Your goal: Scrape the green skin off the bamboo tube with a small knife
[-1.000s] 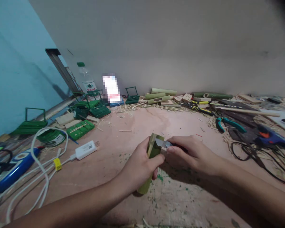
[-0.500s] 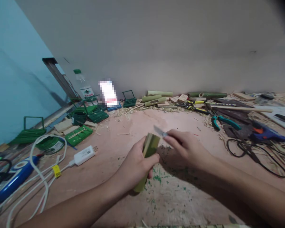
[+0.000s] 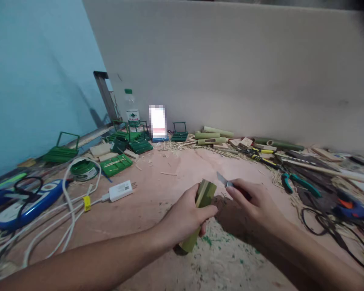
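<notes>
My left hand [image 3: 189, 214] is wrapped round a green bamboo piece [image 3: 206, 195], which slants with its lower end close to the tabletop [image 3: 145, 210]. A pale strip runs along the bamboo's left side near the top. In my right hand [image 3: 251, 198] is a knife [image 3: 222, 179], its short blade pointing up and left, just right of the bamboo's upper end and apart from it. My fingers cover the knife's handle. Green shavings [image 3: 210, 241] lie scattered on the tabletop below both hands.
White cables and a charger [image 3: 120, 191] lie at left, near a green can [image 3: 84, 169]. Small green bamboo chairs [image 3: 141, 145], a bottle [image 3: 132, 113] and a lit phone [image 3: 158, 122] stand behind. Bamboo tubes [image 3: 212, 140] lie at the back; pliers [image 3: 301, 185] and a glue gun [image 3: 356, 210] at right.
The camera view has turned left, so the scene sits further right. Both hands keep their grips, and the knife blade remains beside the bamboo's upper end.
</notes>
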Demonstrator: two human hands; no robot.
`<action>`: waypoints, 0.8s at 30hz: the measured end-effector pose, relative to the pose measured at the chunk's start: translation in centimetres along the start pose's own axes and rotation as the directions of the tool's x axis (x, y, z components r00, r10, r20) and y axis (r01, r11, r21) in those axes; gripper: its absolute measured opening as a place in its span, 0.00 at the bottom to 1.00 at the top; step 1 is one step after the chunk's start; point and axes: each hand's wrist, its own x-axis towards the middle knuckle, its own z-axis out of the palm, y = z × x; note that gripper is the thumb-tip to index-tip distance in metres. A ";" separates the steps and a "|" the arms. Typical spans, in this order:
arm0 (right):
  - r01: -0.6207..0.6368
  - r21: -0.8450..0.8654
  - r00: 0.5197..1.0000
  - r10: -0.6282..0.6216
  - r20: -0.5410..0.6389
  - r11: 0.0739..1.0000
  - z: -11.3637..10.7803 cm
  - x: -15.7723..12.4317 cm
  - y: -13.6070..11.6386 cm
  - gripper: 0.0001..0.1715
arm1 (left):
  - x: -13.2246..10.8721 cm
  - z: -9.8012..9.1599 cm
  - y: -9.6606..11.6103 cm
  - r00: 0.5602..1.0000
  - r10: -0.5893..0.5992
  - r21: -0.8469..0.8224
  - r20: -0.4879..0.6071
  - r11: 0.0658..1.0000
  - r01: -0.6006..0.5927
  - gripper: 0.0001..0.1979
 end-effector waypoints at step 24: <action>0.124 -0.008 0.981 -0.122 0.151 0.992 1.4 -1.7 -0.7 0.21 | -1.5 0.1 1.7 0.958 0.266 0.515 -0.108 0.839 -0.175 0.07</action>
